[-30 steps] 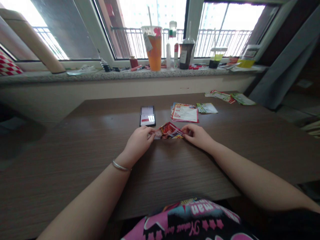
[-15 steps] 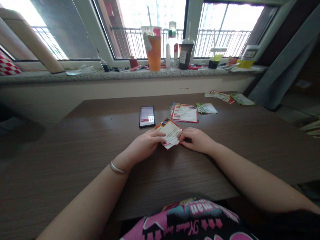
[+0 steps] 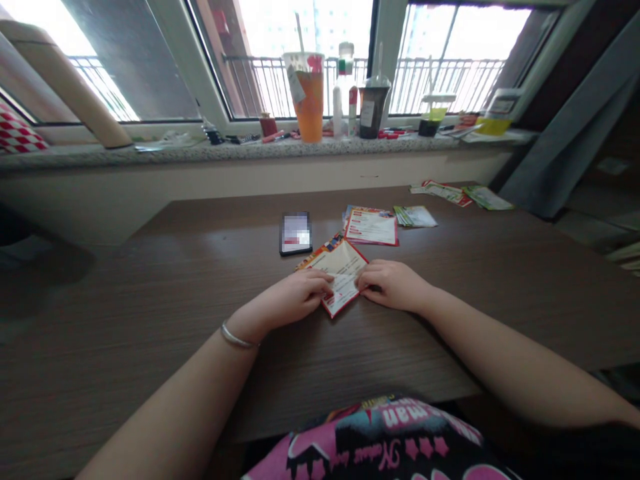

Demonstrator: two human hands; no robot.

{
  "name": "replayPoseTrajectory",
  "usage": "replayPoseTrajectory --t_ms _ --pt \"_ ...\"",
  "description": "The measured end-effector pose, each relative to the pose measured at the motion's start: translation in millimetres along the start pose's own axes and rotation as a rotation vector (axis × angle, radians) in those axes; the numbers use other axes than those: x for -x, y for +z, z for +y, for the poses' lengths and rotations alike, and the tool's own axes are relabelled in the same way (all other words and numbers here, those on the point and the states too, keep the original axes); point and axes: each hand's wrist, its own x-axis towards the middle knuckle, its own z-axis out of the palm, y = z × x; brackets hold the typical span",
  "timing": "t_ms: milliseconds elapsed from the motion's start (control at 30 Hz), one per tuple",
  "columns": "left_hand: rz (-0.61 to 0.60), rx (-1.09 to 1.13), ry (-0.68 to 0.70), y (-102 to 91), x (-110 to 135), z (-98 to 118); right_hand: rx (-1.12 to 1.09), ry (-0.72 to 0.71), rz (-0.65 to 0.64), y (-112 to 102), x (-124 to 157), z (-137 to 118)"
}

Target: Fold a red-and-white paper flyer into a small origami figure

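A printed card [image 3: 343, 263] with a red border and a colourful strip along its upper left edge lies at an angle on the dark wooden table. My left hand [image 3: 295, 293], with a silver bangle at the wrist, holds its left side, fingers curled over the face. On the opposite edge my right hand [image 3: 390, 283] pinches the card between thumb and fingers. Just beyond it rests a stack of similar red-edged cards [image 3: 371, 227]. A phone [image 3: 296, 233] lies behind my left hand, its screen blurred.
Green-edged cards [image 3: 416, 216] sit right of the stack, and more cards [image 3: 447, 193] lie near the table's back right. Along the stone windowsill [image 3: 225, 152] stand an orange drink cup [image 3: 311, 107], a dark drink cup [image 3: 371, 113], bottles and pens.
The card now lies flatter and shows more of its face, its near corner lower toward me. Both hands have shifted slightly nearer to me with it.
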Motion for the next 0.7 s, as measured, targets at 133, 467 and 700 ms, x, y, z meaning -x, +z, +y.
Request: replayPoseTrajectory --t_ms 133,467,700 --pt "0.029 0.002 0.039 2.4 0.9 -1.7 0.019 -0.002 0.005 0.8 -0.6 -0.1" --pt "-0.021 0.001 0.047 3.9 0.4 -4.3 0.025 0.019 0.03 6.6 -2.9 2.6" --pt "-0.049 -0.032 -0.048 -6.0 -2.2 15.7 -0.075 0.098 0.071 9.2 -6.0 5.9"
